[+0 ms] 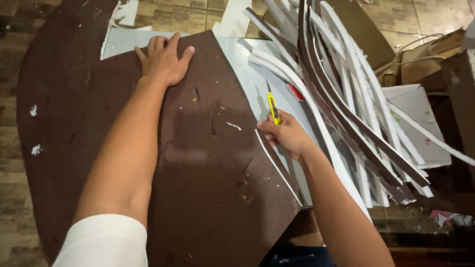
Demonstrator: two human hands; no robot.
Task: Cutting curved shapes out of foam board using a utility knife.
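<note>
1. The right hand (287,133) is curled tight around a small yellow knife (272,107). The fingers are pressed together on its handle, and the thin blade points up and away from the person.
2. The knife sits at the right edge of a big brown board (208,163). The tip rests on the pale grey sheet (247,74) just beside that edge.
3. A thin strip (277,165) with a white side runs along the board's right edge, from the right hand down to the board's lower corner. It looks partly split off from the board.
4. The left hand (163,59) lies flat on the top part of the brown board. Its fingers are spread a little and press down. It holds nothing.
5. The board has a curved shape and some scratches and small white specks on it.
6. To the right lies a big pile of long curved strips (346,99). Some are white and some are dark brown. They fan out and cross over each other.
7. A small red thing (297,92) peeks out under the strips, near the knife tip. I cannot tell what it is.
8. Far right there is a brown cardboard piece (425,54) and a flat white sheet (420,118) with small coloured marks.
9. The floor (173,15) has brown tiles.
</note>
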